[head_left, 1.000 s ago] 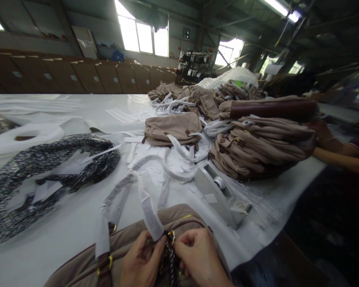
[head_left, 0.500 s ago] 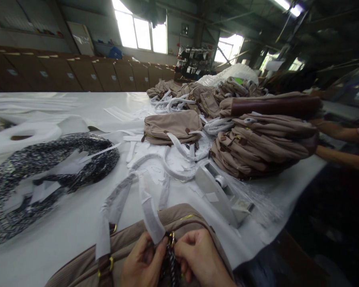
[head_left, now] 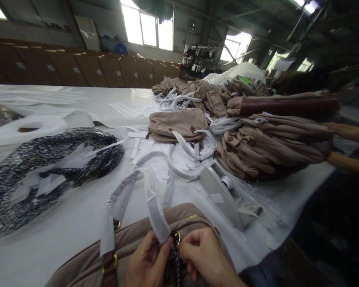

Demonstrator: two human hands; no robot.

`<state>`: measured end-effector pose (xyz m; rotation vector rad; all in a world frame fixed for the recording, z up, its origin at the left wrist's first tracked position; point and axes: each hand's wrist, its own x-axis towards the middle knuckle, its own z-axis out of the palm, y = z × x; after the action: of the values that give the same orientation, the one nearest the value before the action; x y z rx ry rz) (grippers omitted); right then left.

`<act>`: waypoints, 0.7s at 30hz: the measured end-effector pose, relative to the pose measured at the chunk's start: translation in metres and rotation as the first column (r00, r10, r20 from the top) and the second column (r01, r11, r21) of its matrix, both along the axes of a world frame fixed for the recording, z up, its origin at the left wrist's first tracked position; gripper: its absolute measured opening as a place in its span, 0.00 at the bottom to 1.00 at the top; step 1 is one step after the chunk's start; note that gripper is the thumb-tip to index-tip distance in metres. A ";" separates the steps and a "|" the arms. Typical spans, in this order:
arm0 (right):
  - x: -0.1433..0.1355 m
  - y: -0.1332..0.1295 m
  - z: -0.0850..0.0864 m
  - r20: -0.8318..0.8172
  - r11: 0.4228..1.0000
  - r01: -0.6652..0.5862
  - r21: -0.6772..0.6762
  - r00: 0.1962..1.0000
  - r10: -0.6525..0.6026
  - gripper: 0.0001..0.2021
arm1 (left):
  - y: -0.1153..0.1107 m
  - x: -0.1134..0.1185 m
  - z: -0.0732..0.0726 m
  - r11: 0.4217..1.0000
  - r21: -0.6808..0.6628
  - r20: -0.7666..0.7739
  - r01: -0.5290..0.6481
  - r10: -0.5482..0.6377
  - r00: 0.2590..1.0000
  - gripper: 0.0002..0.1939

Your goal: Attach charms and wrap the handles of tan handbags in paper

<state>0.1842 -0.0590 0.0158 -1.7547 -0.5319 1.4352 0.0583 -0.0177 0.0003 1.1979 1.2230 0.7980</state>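
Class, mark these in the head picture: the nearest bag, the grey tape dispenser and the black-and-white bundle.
Nearest bag [head_left: 127, 241], head view: ribbed fabric.
Grey tape dispenser [head_left: 225, 206], head view: side of its body.
Black-and-white bundle [head_left: 48, 151], head view: patterned upper band.

The brown ribbed bag [head_left: 126, 241] sat slantwise on the table [head_left: 26, 259], its handles [head_left: 157, 217] arched up, wrapped in white; a dark braided cord [head_left: 177, 266] hung below a gold ring [head_left: 178, 238]

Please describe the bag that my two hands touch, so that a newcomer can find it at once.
Find the white table. At the bottom of the picture, look for a brown ribbed bag with white-wrapped handles. Unlike the other bags farther back, it has your left hand and right hand on it.
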 end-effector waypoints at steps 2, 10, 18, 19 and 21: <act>0.001 -0.001 0.000 -0.001 0.999 -0.031 0.011 1.000 0.031 0.06 | 0.001 0.000 0.000 1.000 -0.009 0.005 0.010 -0.010 1.000 0.13; 0.003 -0.002 0.005 -0.004 1.000 -0.024 0.011 1.000 0.024 0.06 | 0.004 0.000 0.001 1.000 -0.023 0.010 0.019 -0.019 1.000 0.16; 0.003 0.000 0.005 0.009 1.000 -0.024 0.018 1.000 0.024 0.07 | 0.009 -0.003 0.002 0.997 -0.008 -0.062 0.081 -0.081 0.995 0.15; 0.002 0.001 0.005 0.006 1.000 -0.021 0.021 1.000 0.021 0.07 | 0.009 -0.003 0.002 0.997 -0.015 -0.046 0.080 -0.080 0.996 0.15; 0.001 0.003 0.005 -0.007 0.999 -0.020 0.042 1.000 0.020 0.08 | 0.008 -0.004 0.000 0.995 -0.025 -0.011 0.092 -0.092 0.996 0.15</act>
<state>0.1856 -0.0564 0.0205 -1.7145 -0.5732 1.4342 0.0544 -0.0094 0.0002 1.2318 1.1756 0.7068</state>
